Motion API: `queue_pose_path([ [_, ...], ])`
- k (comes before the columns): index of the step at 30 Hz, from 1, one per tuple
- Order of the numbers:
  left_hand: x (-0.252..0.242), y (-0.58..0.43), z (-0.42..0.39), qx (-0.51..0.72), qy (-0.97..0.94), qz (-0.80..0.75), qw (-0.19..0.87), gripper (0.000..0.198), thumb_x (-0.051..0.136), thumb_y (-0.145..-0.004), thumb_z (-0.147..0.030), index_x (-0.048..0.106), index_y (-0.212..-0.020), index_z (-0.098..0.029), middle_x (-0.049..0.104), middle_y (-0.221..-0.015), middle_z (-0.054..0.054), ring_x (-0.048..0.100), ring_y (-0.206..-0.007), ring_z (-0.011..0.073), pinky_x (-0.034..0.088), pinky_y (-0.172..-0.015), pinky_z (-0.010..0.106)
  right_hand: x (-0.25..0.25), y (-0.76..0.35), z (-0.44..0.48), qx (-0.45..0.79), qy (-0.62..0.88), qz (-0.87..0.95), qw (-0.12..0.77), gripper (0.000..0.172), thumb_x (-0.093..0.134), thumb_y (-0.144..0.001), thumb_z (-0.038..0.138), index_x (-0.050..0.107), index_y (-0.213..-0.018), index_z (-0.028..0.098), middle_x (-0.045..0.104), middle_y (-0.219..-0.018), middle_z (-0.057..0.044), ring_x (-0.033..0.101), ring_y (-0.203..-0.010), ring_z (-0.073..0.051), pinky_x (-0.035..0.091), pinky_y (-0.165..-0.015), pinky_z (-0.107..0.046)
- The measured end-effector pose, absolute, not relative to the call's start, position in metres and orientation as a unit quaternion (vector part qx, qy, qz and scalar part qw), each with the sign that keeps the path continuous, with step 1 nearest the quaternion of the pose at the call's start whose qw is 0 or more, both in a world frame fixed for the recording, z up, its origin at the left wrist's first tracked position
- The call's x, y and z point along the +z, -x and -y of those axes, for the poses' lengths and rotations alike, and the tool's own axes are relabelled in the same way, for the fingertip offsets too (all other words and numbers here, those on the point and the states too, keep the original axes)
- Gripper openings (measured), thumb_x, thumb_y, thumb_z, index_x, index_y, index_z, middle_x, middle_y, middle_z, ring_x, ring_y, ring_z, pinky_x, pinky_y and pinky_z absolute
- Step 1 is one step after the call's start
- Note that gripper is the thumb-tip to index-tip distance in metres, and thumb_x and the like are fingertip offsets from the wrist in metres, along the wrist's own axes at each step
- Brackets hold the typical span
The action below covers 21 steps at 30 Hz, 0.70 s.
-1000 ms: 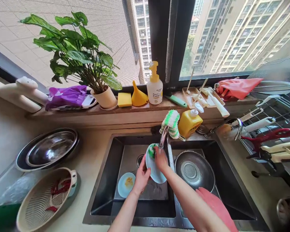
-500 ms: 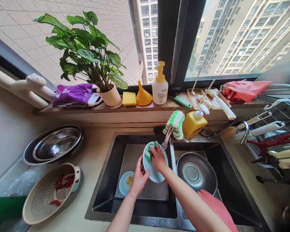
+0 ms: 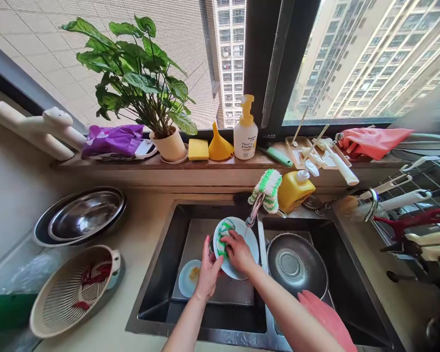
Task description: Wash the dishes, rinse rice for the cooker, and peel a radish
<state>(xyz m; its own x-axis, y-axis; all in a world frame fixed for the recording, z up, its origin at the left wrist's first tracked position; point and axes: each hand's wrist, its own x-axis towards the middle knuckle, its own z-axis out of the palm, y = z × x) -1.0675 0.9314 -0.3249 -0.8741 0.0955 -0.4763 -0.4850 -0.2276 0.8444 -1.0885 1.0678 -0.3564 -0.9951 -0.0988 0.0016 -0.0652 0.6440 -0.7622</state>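
Note:
Tilted over the left sink basin [image 3: 157,288] is a white plate [image 3: 247,247], held at its left edge by my left hand [image 3: 208,274]. My right hand [image 3: 238,252] presses a green-and-white cloth [image 3: 225,230] against the plate's inner face. Just above the plate's right side is the faucet [image 3: 254,212], with another striped green-and-white cloth [image 3: 267,188] draped over it. Below and left of my left hand, a small white dish [image 3: 186,281] with a yellowish food residue lies on the basin floor.
A frying pan [image 3: 297,264] sits in the right basin, with a pink rubber glove [image 3: 326,318] at its front. A colander [image 3: 55,303] and metal bowls [image 3: 86,220] stand left. Behind are a yellow pump bottle [image 3: 295,190] and a potted plant [image 3: 170,146]. Utensils [image 3: 429,220] crowd the right.
The cloth and my right hand have shifted toward the plate's left side and slightly down. The plate has turned a little; my left hand keeps hold of its edge.

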Motion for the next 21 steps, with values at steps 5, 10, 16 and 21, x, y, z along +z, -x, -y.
queue_pose_path([
  [5, -0.32, 1.072, -0.922, 0.778, 0.181, -0.586, 0.136, 0.109, 0.077, -0.065, -0.037, 0.007, -0.149, -0.038, 0.068, -0.098, 0.001, 0.06, -0.065, 0.0135, 0.052, -0.058, 0.023, -0.358, 1.099, -1.088, -0.333, -0.042, -0.941, 0.04, 0.036, 0.05, -0.077, 0.004, 0.065, -0.106, 0.019, 0.047, -0.135, -0.012, 0.047, -0.12, -0.028, 0.041, -0.095, -0.042],
  [10, -0.328, 1.075, -0.924, 0.792, 0.2, -0.56, 0.137, 0.104, 0.073, -0.068, -0.031, 0.009, -0.149, -0.038, 0.068, -0.104, 0.003, 0.064, -0.069, 0.0161, 0.053, -0.059, 0.026, -0.351, 1.066, -1.072, -0.398, 0.095, -0.911, 0.06, 0.038, 0.052, -0.074, 0.003, 0.067, -0.102, 0.023, 0.056, -0.129, -0.005, 0.052, -0.114, -0.025, 0.044, -0.093, -0.037],
  [16, -0.33, 1.068, -0.922, 0.782, 0.212, -0.571, 0.133, 0.099, 0.071, -0.063, -0.025, 0.02, -0.147, -0.037, 0.056, -0.134, 0.004, 0.066, -0.088, 0.0209, 0.054, -0.06, 0.025, -0.362, 1.089, -1.085, -0.354, 0.027, -0.934, 0.035, 0.043, 0.044, -0.075, -0.001, 0.066, -0.103, 0.023, 0.055, -0.129, -0.005, 0.052, -0.112, -0.025, 0.044, -0.093, -0.039],
  [21, -0.332, 1.064, -0.925, 0.78, 0.189, -0.583, 0.128, 0.099, 0.074, -0.059, -0.023, 0.026, -0.145, -0.032, 0.043, -0.146, 0.006, 0.054, -0.119, 0.0267, 0.054, -0.076, 0.026, -0.368, 1.113, -1.086, -0.36, -0.046, -0.931, -0.04, 0.047, 0.041, -0.076, -0.001, 0.06, -0.114, 0.018, 0.049, -0.133, -0.01, 0.046, -0.12, -0.026, 0.038, -0.099, -0.043],
])
